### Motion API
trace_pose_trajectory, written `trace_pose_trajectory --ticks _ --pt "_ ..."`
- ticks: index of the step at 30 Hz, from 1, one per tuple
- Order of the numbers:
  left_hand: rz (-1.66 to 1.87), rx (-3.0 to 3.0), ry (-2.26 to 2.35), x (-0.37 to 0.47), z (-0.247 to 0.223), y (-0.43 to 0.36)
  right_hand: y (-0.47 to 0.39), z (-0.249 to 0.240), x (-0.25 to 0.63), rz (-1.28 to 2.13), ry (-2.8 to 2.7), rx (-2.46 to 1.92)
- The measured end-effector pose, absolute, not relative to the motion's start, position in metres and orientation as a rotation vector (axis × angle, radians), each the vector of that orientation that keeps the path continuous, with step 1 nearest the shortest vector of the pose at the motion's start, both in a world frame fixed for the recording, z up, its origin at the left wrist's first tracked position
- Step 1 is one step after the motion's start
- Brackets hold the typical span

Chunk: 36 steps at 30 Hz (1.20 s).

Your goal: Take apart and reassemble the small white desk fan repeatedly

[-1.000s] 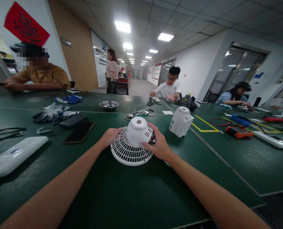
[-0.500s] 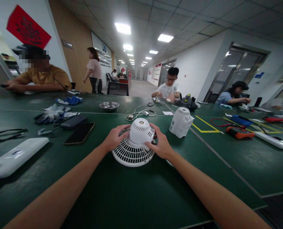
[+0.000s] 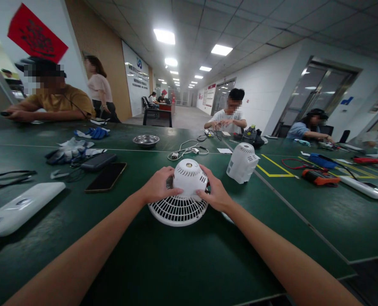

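Observation:
A white round motor housing (image 3: 189, 176) with vent slots sits on top of a white fan grille (image 3: 177, 212), which lies on the green table. My left hand (image 3: 161, 185) grips the housing from the left, its thumb across the front. From the other side, my right hand (image 3: 214, 190) grips it too, thumb also at the front. The far fingers of both hands are partly hidden behind the housing. A second white plastic housing (image 3: 242, 163) stands upright to the right, apart from my hands. Beyond the grille lies a white cable (image 3: 189, 148) with a plug.
On the left lie a phone (image 3: 106, 177), a dark power bank (image 3: 98, 162), gloves (image 3: 70, 151) and a long white device (image 3: 24, 208). A metal bowl (image 3: 146, 140) stands farther back. An orange multimeter (image 3: 320, 177) is on the right. Other people sit around the table.
My left hand has moved from the grille's rim onto the housing, its thumb now at the front. The grille has tilted or shifted slightly toward me. A person behind has walked left.

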State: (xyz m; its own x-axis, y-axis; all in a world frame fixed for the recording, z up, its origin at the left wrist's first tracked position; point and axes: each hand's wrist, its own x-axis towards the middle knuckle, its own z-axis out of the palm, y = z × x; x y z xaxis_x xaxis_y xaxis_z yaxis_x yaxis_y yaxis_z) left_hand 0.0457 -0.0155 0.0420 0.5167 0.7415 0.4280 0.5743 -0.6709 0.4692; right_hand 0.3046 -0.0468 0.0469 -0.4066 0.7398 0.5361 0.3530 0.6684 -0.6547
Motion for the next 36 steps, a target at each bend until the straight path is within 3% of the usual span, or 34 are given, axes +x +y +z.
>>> trace_pose_trajectory --ticks 29,36 --pt "0.795 2.577 1.246 0.045 0.036 -0.014 -0.041 0.043 0.304 0.259 -2.198 -0.943" --pt "0.951 2.438 1.083 0.043 0.030 -0.015 -0.056 0.050 0.302 0.258 -2.244 -1.045"
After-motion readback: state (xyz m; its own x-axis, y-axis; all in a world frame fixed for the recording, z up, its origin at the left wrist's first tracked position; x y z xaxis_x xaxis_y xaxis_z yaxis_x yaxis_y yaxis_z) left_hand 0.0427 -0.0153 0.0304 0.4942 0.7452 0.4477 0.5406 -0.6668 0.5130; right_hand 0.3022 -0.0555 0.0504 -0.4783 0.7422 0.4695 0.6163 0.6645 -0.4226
